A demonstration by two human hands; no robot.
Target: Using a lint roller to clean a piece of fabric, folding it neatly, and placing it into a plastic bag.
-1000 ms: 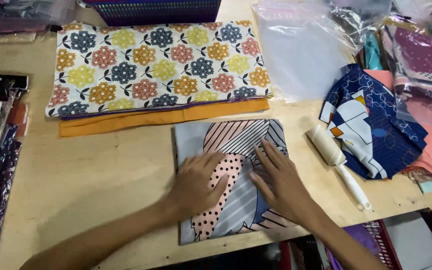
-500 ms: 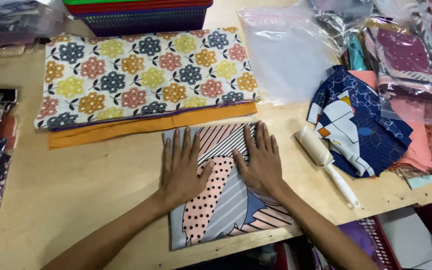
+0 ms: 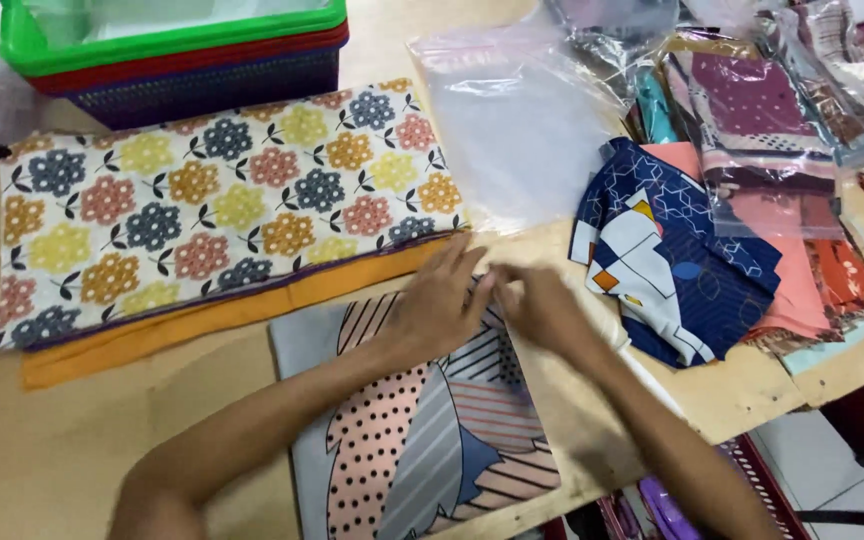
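Two bare hands meet at the centre of the frame on the top edge of a folded grey scarf (image 3: 417,440) with stripes and pink dots. The left hand (image 3: 439,300) and right hand (image 3: 542,308) touch fingertip to fingertip, pinching its upper right corner. A flowered cloth (image 3: 212,200) lies at upper left, a navy scarf (image 3: 672,260) at right, on a wooden table (image 3: 72,450).

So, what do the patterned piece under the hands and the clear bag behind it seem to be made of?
The patterned piece looks like thin woven fabric, smooth and slightly satiny: it lies flat and folds sharply, though the fibre cannot be told. Both hands, left and right, rest on its far edge. The clear bag looks like glossy plastic film: it is see-through, wrinkled and shiny.
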